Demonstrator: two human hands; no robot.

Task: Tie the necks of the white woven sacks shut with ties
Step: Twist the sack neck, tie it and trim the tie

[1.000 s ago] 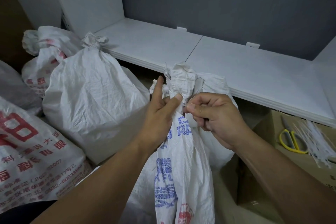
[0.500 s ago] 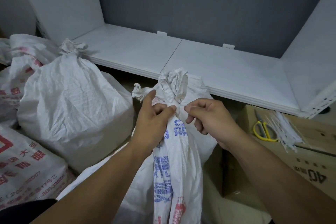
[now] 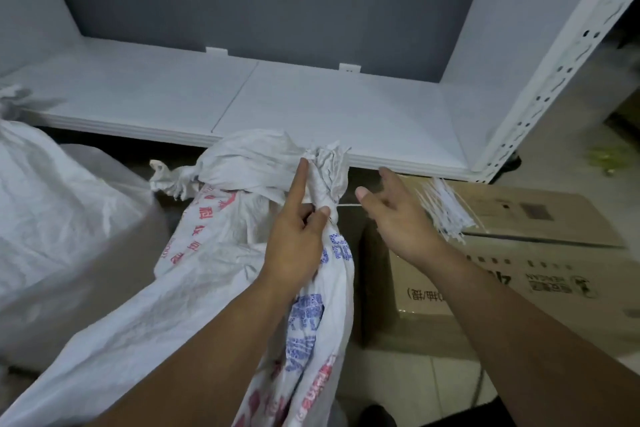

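Note:
A white woven sack point(image 3: 311, 315) with blue and red print stands in front of me. My left hand point(image 3: 298, 236) grips its gathered neck point(image 3: 327, 184), index finger pointing up along it. A thin white tie point(image 3: 348, 205) sticks out to the right from the neck. My right hand point(image 3: 394, 215) hovers just right of the neck, fingers spread and relaxed, holding nothing. A bundle of white ties point(image 3: 445, 210) lies on the cardboard box just beyond that hand. Another sack point(image 3: 242, 163) with a tied neck lies behind.
A large white sack point(image 3: 52, 218) stands at the left. The cardboard box point(image 3: 519, 253) sits at the right on the floor. A white shelf board point(image 3: 277, 104) runs across behind the sacks, with a perforated white upright point(image 3: 554, 80) at the right.
My right hand has let go near the neck and opened, moving right toward the tie bundle. The view has swung right; the sack leans right and my left index finger now points up.

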